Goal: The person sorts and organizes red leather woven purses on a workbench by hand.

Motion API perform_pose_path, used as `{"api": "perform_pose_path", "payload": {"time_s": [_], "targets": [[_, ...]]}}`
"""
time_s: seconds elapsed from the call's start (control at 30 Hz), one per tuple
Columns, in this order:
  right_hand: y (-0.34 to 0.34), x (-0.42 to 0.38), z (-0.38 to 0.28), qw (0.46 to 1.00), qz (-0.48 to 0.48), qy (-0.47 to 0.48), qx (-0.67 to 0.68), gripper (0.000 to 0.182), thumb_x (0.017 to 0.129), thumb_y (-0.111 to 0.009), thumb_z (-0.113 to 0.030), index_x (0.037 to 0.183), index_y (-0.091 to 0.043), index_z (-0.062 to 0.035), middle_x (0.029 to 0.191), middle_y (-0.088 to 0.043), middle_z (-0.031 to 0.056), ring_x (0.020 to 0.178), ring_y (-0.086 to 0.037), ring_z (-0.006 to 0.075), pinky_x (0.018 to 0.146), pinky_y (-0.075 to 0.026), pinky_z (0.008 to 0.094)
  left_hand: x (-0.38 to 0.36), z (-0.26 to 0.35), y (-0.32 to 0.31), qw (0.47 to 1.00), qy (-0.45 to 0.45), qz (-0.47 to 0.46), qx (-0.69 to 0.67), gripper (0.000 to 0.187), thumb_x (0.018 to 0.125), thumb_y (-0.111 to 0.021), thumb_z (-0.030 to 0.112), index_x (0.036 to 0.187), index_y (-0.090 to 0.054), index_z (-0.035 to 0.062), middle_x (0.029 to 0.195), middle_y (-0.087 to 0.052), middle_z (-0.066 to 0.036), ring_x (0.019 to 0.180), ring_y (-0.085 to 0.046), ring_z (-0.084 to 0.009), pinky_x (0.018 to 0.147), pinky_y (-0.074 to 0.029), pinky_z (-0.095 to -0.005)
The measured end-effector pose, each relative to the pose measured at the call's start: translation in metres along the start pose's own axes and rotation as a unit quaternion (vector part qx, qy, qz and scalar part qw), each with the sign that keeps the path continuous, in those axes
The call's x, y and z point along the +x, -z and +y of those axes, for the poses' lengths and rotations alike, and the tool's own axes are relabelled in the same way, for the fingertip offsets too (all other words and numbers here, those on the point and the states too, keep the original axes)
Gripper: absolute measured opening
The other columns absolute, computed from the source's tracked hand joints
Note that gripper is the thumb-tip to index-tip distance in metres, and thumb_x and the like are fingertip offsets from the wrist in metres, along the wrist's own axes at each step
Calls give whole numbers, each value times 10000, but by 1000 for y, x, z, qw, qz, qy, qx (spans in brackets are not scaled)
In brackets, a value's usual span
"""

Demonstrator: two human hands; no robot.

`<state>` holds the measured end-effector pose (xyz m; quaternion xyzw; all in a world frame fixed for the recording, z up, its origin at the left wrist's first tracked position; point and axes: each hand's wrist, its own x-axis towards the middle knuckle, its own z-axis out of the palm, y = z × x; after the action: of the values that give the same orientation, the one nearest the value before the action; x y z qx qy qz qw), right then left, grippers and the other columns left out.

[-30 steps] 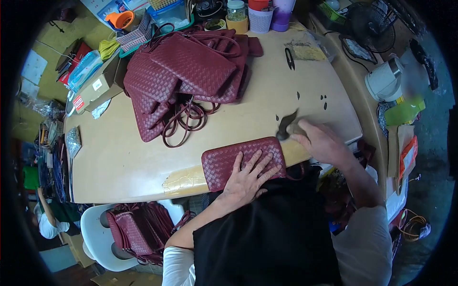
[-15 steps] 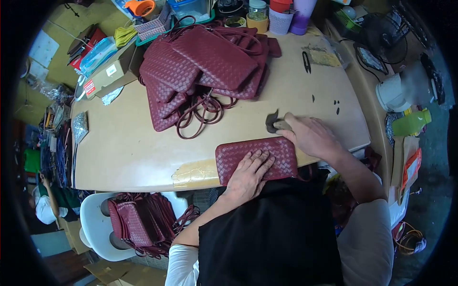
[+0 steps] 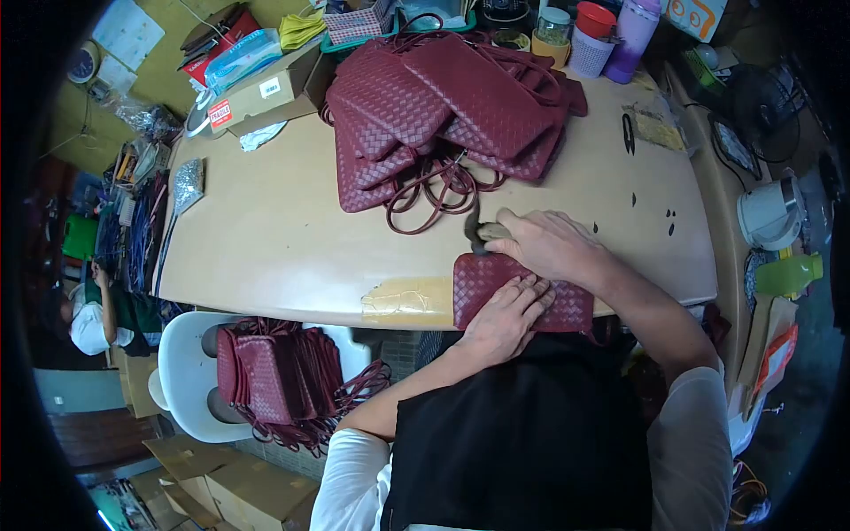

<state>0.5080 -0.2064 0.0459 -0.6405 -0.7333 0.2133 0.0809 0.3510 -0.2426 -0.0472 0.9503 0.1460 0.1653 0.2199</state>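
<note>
Leftward along the burgundy woven pouch (image 3: 474,281) has moved the right hand (image 3: 551,248), gripping what looks like a dark rag (image 3: 475,234).
Left hand (image 3: 506,320) lies open on the pouch.

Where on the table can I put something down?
The beige table is bare between the small silvery bag and heaped dark-red woven bags. It's crowded at the back and by the left hand and right hand.

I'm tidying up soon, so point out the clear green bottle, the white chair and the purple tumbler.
Green bottle (image 3: 788,275): head view, its side.
White chair (image 3: 184,387): head view, seat edge.
Purple tumbler (image 3: 631,42): head view, its body.
</note>
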Motion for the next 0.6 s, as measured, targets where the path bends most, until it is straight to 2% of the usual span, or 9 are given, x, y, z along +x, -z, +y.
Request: {"api": "perform_pose_path", "payload": {"time_s": [0.23,0.27,0.3,0.33,0.37,0.4,0.47,0.53,0.6], "targets": [[3,-1,1,995,2,-22,102,317,952,-538,-293,1048,-520,8,923,-625,285,887,-606,476,772,-457,518,-8,-12,11,999,-30,43,-5,591,737,-684,139,1306,-532,81,1258,-539,-129,1175,-504,-300,1044,-370,-436],[-2,1,22,967,168,83,173,316,970,-513,-313,1033,-516,-3,825,-642,194,759,-658,324,626,-496,424,-14,-18,19,990,-8,123,-64,503,798,-651,142,1280,-544,51,1184,-575,-123,1135,-536,-287,999,-399,-426],[24,-15,18,948,164,-5,272,364,987,-480,-379,1019,-520,-19,703,-562,114,621,-577,228,545,-458,356,-20,-22,26,972,13,201,-124,420,858,-619,145,1255,-557,22,1109,-610,-118,1095,-569,-274,954,-429,-415],[56,-35,11,913,157,-95,365,418,1005,-446,-446,1005,-525,-35,580,-482,33,483,-497,133,465,-420,289,-32,-13,31,899,167,267,-304,375,921,-567,204,1241,-555,11,1107,-617,-113,1072,-585,-257,950,-437,-412],[72,-49,17,883,211,-98,408,405,1011,-436,-444,985,-518,-48,582,-456,-5,472,-458,75,441,-374,238,-34,-8,37,812,220,322,-434,389,964,-507,266,1247,-539,1,1128,-611,-111,1075,-584,-244,958,-436,-411],[82,-60,25,847,266,-99,449,393,1016,-426,-442,966,-512,-62,583,-430,-44,460,-419,17,417,-327,187,-36,-3,43,693,253,395,-548,424,1007,-448,329,1253,-523,-8,1149,-606,-108,1079,-583,-232,966,-435,-410],[87,-75,38,821,286,-67,490,377,1020,-425,-425,958,-509,-63,586,-437,-46,454,-415,21,420,-332,187,-26,-1,45,490,232,488,-684,525,1038,-332,417,1325,-431,-12,1251,-548,-131,1145,-543,-241,1020,-405,-420],[85,-85,45,791,307,-31,528,360,1024,-424,-407,951,-506,-64,588,-443,-48,448,-412,25,423,-337,188,-15,20,40,471,282,438,-712,511,1039,-344,411,1360,-400,18,1305,-521,-125,1196,-516,-234,1036,-392,-400],[62,-91,57,856,263,-116,430,342,1024,-426,-387,941,-502,-65,587,-434,-44,455,-413,17,417,-322,189,-26,34,32,470,323,400,-718,513,1038,-344,417,1361,-408,23,1303,-534,-116,1203,-517,-228,1039,-387,-379]]}}
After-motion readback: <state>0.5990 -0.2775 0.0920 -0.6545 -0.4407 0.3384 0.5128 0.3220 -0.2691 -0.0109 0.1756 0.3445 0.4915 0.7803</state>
